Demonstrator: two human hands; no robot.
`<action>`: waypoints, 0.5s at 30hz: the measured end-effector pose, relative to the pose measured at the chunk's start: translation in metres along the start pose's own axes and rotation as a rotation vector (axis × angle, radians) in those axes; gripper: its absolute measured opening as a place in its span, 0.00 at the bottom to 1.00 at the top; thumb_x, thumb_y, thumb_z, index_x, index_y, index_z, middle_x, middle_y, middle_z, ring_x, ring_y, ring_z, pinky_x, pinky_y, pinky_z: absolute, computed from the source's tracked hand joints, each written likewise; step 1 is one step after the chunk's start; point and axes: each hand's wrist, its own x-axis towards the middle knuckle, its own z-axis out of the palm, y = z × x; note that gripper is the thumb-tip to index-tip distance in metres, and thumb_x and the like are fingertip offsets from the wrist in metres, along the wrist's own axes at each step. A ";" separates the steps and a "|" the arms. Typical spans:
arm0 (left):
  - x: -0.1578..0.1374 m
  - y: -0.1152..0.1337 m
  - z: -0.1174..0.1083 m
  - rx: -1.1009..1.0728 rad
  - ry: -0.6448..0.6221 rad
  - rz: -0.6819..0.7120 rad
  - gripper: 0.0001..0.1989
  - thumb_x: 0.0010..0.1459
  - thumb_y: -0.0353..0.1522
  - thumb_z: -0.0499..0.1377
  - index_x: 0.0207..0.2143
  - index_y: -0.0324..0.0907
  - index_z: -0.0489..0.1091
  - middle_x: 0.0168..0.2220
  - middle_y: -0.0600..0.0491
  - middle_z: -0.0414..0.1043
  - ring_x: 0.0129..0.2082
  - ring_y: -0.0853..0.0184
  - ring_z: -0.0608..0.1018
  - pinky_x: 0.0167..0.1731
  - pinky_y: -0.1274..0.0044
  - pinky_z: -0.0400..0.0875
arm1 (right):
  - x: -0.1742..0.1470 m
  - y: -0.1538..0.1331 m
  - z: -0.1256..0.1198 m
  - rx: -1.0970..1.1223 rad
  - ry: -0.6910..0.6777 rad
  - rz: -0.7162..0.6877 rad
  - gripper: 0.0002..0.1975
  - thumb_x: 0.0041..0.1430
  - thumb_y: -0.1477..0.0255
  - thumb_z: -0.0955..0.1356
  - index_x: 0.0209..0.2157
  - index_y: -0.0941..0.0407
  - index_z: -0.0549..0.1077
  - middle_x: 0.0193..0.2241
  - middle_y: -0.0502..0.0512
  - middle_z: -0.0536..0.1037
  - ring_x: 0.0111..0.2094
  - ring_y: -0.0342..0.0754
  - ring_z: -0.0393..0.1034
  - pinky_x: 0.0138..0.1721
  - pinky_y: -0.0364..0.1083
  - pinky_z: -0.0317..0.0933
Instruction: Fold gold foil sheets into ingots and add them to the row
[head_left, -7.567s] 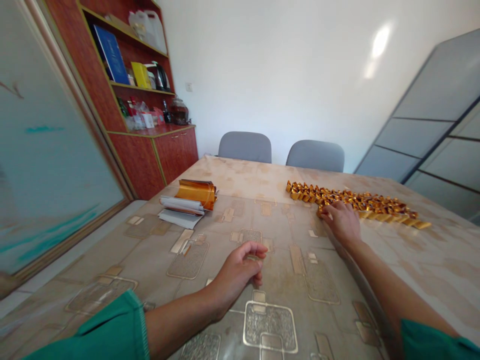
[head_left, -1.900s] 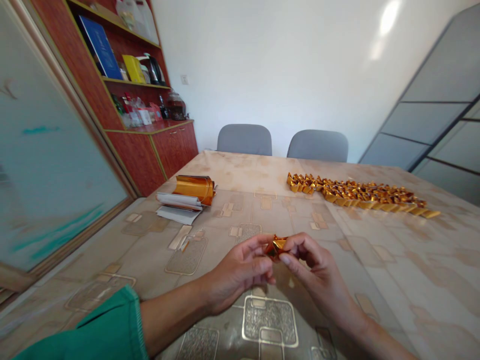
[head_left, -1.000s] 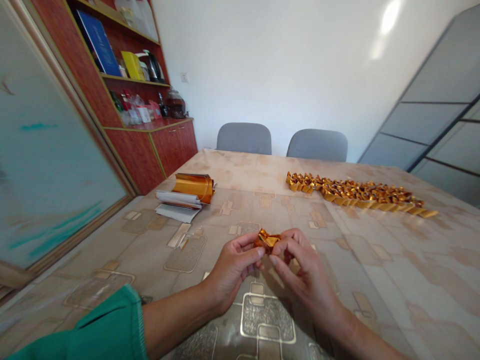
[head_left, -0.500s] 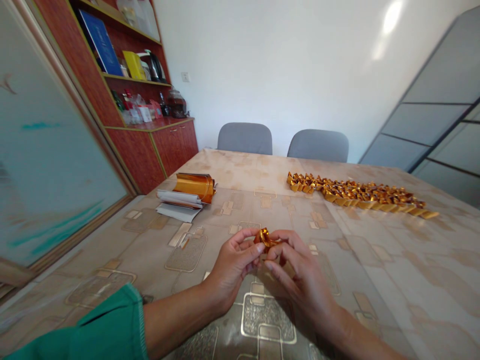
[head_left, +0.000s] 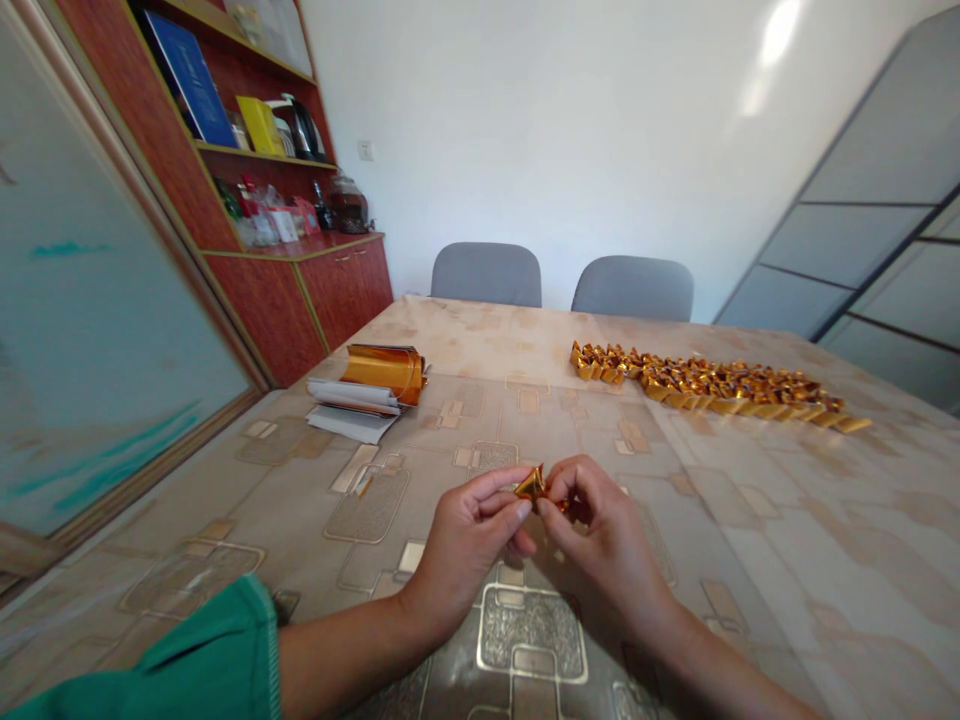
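Between my two hands is a small folded piece of gold foil paper [head_left: 531, 485], held above the near part of the table. My left hand [head_left: 480, 525] pinches its left side between thumb and fingers. On the other side, my right hand [head_left: 592, 515] grips the foil with thumb and bent fingers, which hide part of it. A stack of curled gold foil sheets [head_left: 382, 370] with pale backs lies farther off to the left. Several rows of folded gold foil pieces [head_left: 720, 385] stand close together at the right, toward the back.
A patterned cover lies over the table [head_left: 465, 420]. Two grey chairs [head_left: 486, 275] stand at its far edge, by the white wall. To the left are a red-brown cabinet [head_left: 330, 290] with shelves of household items and a glass panel [head_left: 97, 330].
My right-hand fingers have closed in on the foil piece, which has turned and now looks more pointed. The view has shifted slightly; the sheets and rows stay put.
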 end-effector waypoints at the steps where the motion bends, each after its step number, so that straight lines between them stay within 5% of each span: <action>1: 0.000 0.000 0.000 0.008 -0.007 0.003 0.24 0.51 0.36 0.67 0.50 0.35 0.74 0.24 0.53 0.76 0.20 0.72 0.73 0.22 0.80 0.67 | 0.000 0.000 0.000 -0.001 0.000 0.008 0.08 0.58 0.75 0.66 0.27 0.53 0.64 0.28 0.49 0.69 0.29 0.45 0.63 0.30 0.44 0.57; 15: -0.001 -0.005 0.000 0.003 -0.042 -0.028 0.21 0.51 0.35 0.67 0.46 0.37 0.73 0.27 0.51 0.78 0.18 0.71 0.74 0.19 0.80 0.66 | -0.006 0.006 0.002 0.159 -0.049 0.062 0.06 0.64 0.68 0.66 0.32 0.54 0.66 0.30 0.51 0.70 0.30 0.46 0.64 0.30 0.45 0.59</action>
